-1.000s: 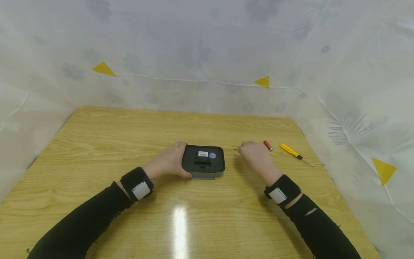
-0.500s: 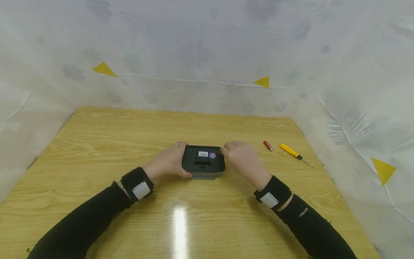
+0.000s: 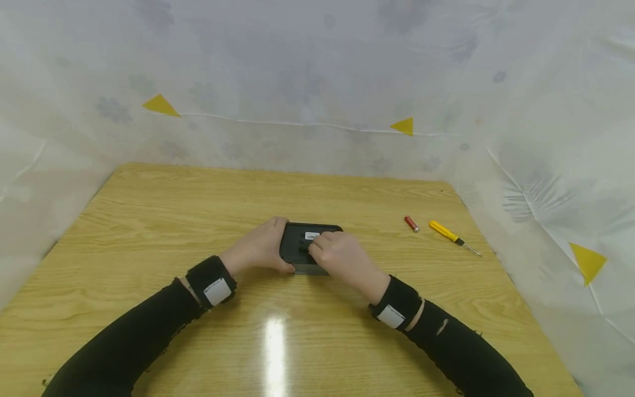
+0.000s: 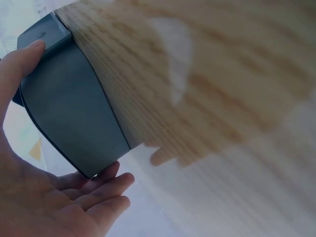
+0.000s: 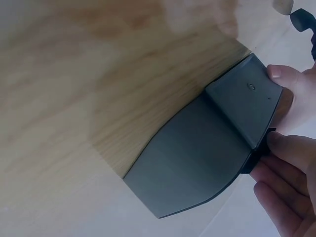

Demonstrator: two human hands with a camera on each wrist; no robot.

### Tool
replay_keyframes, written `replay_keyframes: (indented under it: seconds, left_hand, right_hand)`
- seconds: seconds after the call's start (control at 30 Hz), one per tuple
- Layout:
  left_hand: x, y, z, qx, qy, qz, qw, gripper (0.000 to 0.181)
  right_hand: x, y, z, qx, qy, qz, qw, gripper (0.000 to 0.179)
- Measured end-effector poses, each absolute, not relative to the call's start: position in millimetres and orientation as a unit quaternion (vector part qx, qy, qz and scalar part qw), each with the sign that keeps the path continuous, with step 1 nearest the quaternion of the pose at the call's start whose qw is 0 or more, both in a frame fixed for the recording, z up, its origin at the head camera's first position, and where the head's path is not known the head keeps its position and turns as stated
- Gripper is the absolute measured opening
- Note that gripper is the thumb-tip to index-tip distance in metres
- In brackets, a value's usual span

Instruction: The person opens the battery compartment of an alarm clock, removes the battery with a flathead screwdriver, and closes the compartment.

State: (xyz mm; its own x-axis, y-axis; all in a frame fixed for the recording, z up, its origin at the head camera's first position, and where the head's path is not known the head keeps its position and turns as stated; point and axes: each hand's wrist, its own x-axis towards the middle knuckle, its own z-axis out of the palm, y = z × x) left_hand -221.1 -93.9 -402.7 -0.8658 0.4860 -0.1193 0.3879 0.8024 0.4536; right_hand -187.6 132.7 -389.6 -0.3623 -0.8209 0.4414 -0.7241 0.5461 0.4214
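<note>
A dark grey box-shaped device [image 3: 292, 242] with rounded corners stands on the table, its black panel facing up with a white barcode label [image 3: 311, 235]. My left hand [image 3: 263, 245] grips its left end, thumb at the near side and fingers at the far side. Over the right part of the panel lies my right hand [image 3: 342, 259], its curled fingers at the middle of the panel. In the right wrist view, the thumb and fingers of that hand pinch a small flat black piece [image 5: 256, 154] at the device's upper edge. The fingers hide most of the panel's slot.
A red battery [image 3: 411, 223] lies on the wooden table [image 3: 198, 209] to the right of the hands. Beside it is a screwdriver [image 3: 448, 232] with a yellow handle. Pale sheeting [image 3: 297, 66] with yellow triangles hangs behind the table and along its sides.
My right hand has moved left from beside the device to over its panel, bringing a small dark piece with it. The left hand and device stay in place.
</note>
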Motion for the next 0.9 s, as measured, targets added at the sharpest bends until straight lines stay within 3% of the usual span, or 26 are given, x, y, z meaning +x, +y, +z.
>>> replay_keyframes:
  seconds: [0.9]
  left_hand:
    - [-219.5,-93.5,-399.1,0.230,0.941,0.217,0.119,0.121]
  right_hand:
    - [-187.6,126.7,-393.1,0.486,-0.824,-0.100,0.273,0.012]
